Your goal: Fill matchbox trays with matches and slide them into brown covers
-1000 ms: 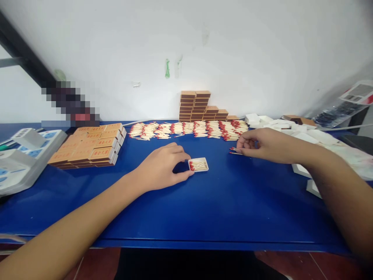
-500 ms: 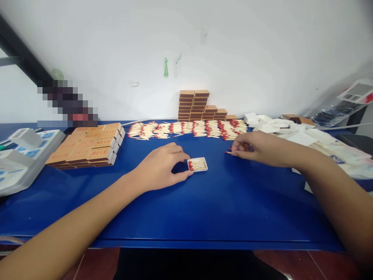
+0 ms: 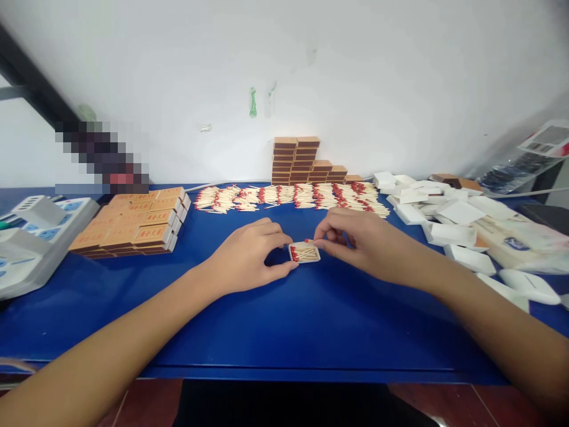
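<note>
A small white matchbox tray [image 3: 304, 260] lies on the blue table, partly filled with red-tipped matches [image 3: 306, 253]. My left hand [image 3: 249, 255] grips the tray's left end between thumb and fingers. At the tray's upper right corner, my right hand [image 3: 360, 246] pinches a match whose red head [image 3: 307, 241] shows past the fingertips; the rest of it is hidden by the fingers. Behind both hands, loose matches [image 3: 280, 194] lie in several bunches in a row along the wall.
Orange matchboxes [image 3: 128, 222] are stacked at the left, beside a white power strip [image 3: 62, 231]. More matchboxes [image 3: 296, 160] stand in steps against the wall. White empty trays [image 3: 453, 234] are heaped at the right, with a plastic-wrapped packet [image 3: 520, 237] next to them.
My right hand has moved left from the open table to the tray, bringing the match over its edge. My left hand still holds the tray, which has shifted slightly right.
</note>
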{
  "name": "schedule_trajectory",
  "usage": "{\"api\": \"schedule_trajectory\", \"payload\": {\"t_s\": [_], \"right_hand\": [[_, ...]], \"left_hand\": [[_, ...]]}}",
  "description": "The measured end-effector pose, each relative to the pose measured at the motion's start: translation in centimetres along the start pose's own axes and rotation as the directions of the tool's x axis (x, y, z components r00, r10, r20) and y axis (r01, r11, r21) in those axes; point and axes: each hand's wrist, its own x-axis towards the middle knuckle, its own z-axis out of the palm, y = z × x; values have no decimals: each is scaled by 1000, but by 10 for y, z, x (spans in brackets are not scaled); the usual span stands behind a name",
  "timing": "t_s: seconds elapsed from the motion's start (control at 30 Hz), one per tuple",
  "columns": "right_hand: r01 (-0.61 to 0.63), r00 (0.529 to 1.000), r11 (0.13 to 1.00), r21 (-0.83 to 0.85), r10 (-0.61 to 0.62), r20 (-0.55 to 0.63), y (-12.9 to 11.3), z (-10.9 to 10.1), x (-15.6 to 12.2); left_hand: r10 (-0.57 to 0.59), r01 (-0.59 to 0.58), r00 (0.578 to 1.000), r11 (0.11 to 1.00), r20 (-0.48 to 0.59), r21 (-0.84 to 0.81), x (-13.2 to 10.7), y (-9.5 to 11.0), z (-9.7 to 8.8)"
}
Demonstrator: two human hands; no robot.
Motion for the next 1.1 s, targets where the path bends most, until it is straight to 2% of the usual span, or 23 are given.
{"api": "schedule_trajectory", "payload": {"t_s": [0.2, 0.27, 0.33, 0.43, 0.53, 0.6, 0.7, 0.77, 0.9, 1.1], "right_hand": [[46, 998, 999, 9, -47, 46, -12, 20, 0], [48, 998, 999, 10, -49, 49, -8, 16, 0], [20, 999, 999, -38, -19, 31, 4, 3, 0], [-150, 988, 970, -193, 156, 14, 34, -28, -4], [-384, 912, 881, -276, 408, 32, 65, -53, -12], [-436, 880, 869, -234, 466, 92, 76, -59, -15], [-420, 868, 892, -166, 448, 213, 80, -53, -14], [-403, 867, 898, -178, 437, 241, 78, -46, -11], [-348, 895, 909, -229, 395, 207, 73, -36, -9], [-188, 971, 974, -130, 204, 124, 49, -25, -7]], "left_hand": [[4, -4, 1000, 1000, 4, -3, 2, 1, 1], [2, -2, 1000, 1000, 2, -8, 2, 1, 1], [-6, 6, 1000, 1000, 1, -12, 1, 0, 0], [-23, 23, 1000, 1000, 9, -10, 0, -2, -1], [-27, 27, 1000, 1000, 12, -7, -1, -3, -2], [-23, 23, 1000, 1000, 10, -7, -1, -3, -2], [-19, 19, 1000, 1000, 8, -1, -1, -3, -3], [-22, 22, 1000, 1000, 12, 8, -1, -2, -3], [-41, 41, 999, 999, 26, 5, -2, -3, -4], [-31, 30, 999, 999, 25, 23, -1, -3, -2]]}}
